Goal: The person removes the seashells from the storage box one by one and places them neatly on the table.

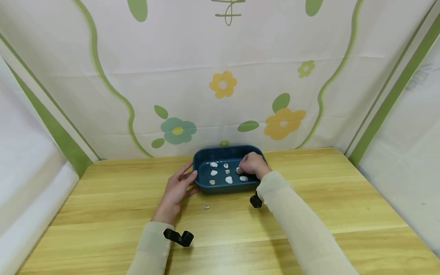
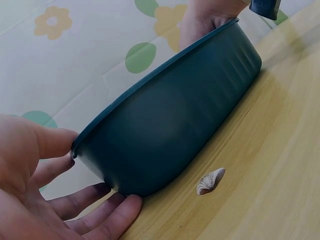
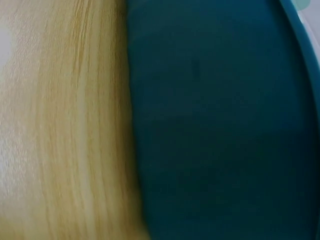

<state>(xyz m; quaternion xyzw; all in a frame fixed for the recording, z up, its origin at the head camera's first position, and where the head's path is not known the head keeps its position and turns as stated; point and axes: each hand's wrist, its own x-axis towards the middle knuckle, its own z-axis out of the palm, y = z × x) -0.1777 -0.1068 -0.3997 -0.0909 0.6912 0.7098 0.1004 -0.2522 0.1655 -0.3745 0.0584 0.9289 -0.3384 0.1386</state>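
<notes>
A dark blue rectangular basin (image 1: pixel 220 187) stands on the wooden table, with several pale seashells (image 1: pixel 228 180) spread in rows on its floor. My left hand (image 1: pixel 174 193) rests against its left end; in the left wrist view the spread fingers (image 2: pixel 117 215) touch the wall low down and at the rim. My right hand (image 1: pixel 253 164) reaches inside on the right and pinches a small shell (image 1: pixel 238 170) close over the basin floor. Outside, in front of the basin, lies one ribbed shell (image 2: pixel 210 181). Only the basin's outer wall (image 3: pixel 220 120) and table show in the right wrist view.
A white cloth (image 1: pixel 223 49) printed with flowers hangs right behind the basin, and white cloth sides flank the wooden table (image 1: pixel 120 198). Black wrist mounts (image 1: pixel 178 237) stick out from both sleeves; the right one sits close to the basin's front right corner.
</notes>
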